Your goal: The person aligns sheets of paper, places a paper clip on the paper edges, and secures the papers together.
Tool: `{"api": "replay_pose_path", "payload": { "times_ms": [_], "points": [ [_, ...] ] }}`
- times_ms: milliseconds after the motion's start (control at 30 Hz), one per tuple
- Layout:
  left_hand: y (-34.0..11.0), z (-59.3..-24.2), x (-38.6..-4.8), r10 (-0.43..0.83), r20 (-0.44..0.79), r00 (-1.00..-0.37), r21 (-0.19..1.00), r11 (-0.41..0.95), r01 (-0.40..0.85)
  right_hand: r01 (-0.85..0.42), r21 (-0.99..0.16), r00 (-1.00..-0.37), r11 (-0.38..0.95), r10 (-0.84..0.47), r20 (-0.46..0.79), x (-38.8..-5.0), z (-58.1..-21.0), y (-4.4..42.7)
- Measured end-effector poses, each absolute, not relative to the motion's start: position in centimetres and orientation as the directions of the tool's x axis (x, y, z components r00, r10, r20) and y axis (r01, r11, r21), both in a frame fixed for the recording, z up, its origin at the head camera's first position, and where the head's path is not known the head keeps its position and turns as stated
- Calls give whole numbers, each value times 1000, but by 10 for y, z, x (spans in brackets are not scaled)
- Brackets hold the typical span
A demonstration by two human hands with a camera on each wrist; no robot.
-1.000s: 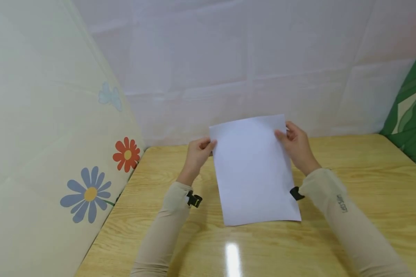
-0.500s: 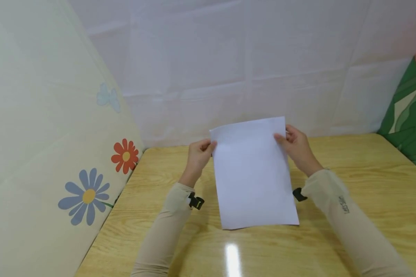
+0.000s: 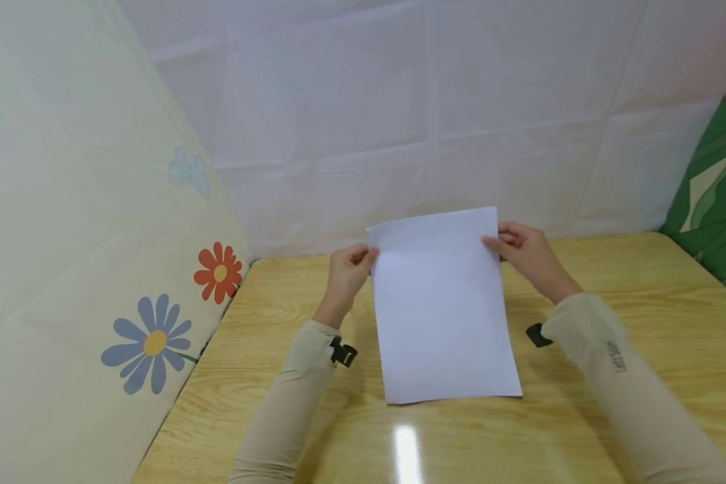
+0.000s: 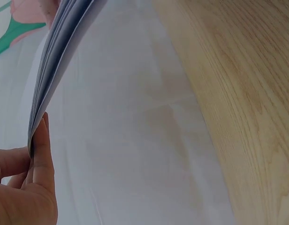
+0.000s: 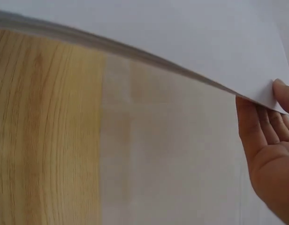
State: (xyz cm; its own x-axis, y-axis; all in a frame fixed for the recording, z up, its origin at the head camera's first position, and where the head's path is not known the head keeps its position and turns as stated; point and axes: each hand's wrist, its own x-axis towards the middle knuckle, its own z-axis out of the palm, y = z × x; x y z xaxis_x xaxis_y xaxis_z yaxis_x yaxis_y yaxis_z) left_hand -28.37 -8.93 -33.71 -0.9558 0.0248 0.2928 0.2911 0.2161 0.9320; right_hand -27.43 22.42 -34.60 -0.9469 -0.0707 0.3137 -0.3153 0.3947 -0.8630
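1. Table (image 3: 248, 329): the paper stack (image 3: 441, 309) is held above it, toward the far edge.
2. Steadying is apparently being performed; an even grip is likely required next.
3. Left hand (image 3: 346, 274), right hand (image 3: 531, 259): opposite sides are pinched.

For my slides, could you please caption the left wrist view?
The left hand pinches layered paper sheets, a wooden table in view.

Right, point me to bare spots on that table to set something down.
Bare table: left, between the flowered wall and left sleeve; right, between the right sleeve and leafy wall; also the near strip between the sleeves, in front of the paper. It's crowded in the middle, where the left hand and right hand hold the paper up.
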Motion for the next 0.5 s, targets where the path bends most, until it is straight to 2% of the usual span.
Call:
{"api": "replay_pose_path", "payload": {
  "times_ms": [267,500],
  "points": [
    [-89,-337,-283,24,285,-958,932,225,283,-359,-882,-933,305,-88,349,-272,-352,246],
    [-90,-338,-283,37,280,-959,933,224,281,-326,-850,-934,413,-4,356,-270,-366,275]
  ]
}}
